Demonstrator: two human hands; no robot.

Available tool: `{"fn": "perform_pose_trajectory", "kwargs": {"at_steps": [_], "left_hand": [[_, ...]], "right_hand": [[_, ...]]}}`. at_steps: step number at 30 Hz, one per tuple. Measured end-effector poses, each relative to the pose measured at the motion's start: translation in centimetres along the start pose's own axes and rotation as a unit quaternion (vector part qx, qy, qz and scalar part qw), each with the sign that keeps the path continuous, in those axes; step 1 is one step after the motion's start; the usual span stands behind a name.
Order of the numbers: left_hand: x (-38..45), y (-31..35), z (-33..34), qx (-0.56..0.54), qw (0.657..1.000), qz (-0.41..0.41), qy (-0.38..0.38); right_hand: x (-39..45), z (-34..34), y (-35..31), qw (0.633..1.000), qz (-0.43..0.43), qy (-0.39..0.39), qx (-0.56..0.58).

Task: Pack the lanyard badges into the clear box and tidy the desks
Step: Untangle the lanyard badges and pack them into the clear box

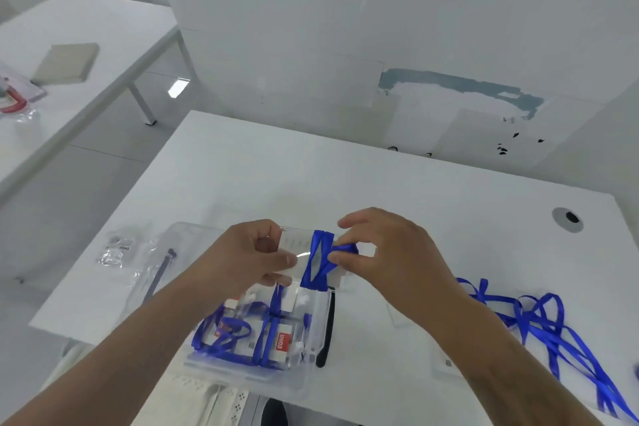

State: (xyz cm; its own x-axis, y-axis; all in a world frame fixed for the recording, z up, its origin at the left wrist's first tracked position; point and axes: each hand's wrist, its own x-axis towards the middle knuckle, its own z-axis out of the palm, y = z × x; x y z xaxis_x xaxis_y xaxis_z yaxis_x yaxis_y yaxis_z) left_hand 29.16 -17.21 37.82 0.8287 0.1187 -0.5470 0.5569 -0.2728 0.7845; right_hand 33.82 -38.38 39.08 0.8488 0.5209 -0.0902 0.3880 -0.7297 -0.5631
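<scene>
Blue lanyard ribbon point(320, 259) is being wound around a clear badge holder point(297, 245), which is pinched by the left hand point(249, 256) above the clear box point(311, 328) while the ribbon end is pinched by the right hand point(383, 252), probably so that the bundle fits inside.

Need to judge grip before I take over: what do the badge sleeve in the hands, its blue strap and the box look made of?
Badge sleeve: likely clear, glossy soft plastic; the box shows through it. Blue strap: flat satin-like woven ribbon, slightly shiny, folding limply. Clear box: seemingly rigid transparent plastic; packed badges visible through its walls.
</scene>
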Motion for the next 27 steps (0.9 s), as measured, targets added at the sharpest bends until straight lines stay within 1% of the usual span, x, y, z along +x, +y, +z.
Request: {"fn": "perform_pose_trajectory", "kwargs": {"at_steps": [2,5,7,8,11,14,16,18,21,23,25,27], "left_hand": [[-0.3,-1.2,-1.7,0.013,1.0,-0.009,-0.002],[-0.6,-3.8,-4.1,0.0,0.998,-0.057,0.006],[-0.6,-5.9,-5.5,0.012,0.996,-0.09,0.026],[-0.5,-6.9,-6.0,0.034,0.994,-0.092,0.038],[-0.3,-9.7,-7.0,0.134,0.986,-0.049,0.081],[0.2,-11.3,-6.8,0.208,0.972,-0.024,0.105],[0.9,-12.2,-6.7,0.275,0.955,-0.032,0.105],[1.8,-12.9,-6.5,0.352,0.931,-0.028,0.094],[3.0,-13.7,-6.3,0.457,0.888,-0.031,0.044],[3.5,-14.1,-6.0,0.497,0.867,-0.038,0.022],[3.7,-14.3,-5.7,0.522,0.852,-0.04,0.01],[3.7,-14.5,-5.4,0.535,0.844,-0.035,0.009]], "right_hand": [[1.0,1.4,-1.4,0.998,0.022,-0.012,0.051],[2.3,4.5,-3.5,0.992,0.048,-0.044,0.107],[3.1,6.8,-4.5,0.989,0.048,-0.083,0.108],[3.5,8.0,-4.8,0.988,0.048,-0.103,0.103],[4.7,11.7,-5.6,0.982,0.051,-0.153,0.093],[5.6,14.9,-5.8,0.975,0.076,-0.179,0.11],[6.2,16.9,-6.1,0.969,0.091,-0.197,0.121],[6.5,18.4,-6.2,0.964,0.105,-0.211,0.123],[6.8,20.4,-6.2,0.961,0.125,-0.22,0.114],[6.8,21.4,-6.2,0.959,0.134,-0.228,0.1],[6.7,22.0,-6.5,0.962,0.135,-0.228,0.061],[6.7,22.3,-7.0,0.969,0.11,-0.222,-0.021]]}}
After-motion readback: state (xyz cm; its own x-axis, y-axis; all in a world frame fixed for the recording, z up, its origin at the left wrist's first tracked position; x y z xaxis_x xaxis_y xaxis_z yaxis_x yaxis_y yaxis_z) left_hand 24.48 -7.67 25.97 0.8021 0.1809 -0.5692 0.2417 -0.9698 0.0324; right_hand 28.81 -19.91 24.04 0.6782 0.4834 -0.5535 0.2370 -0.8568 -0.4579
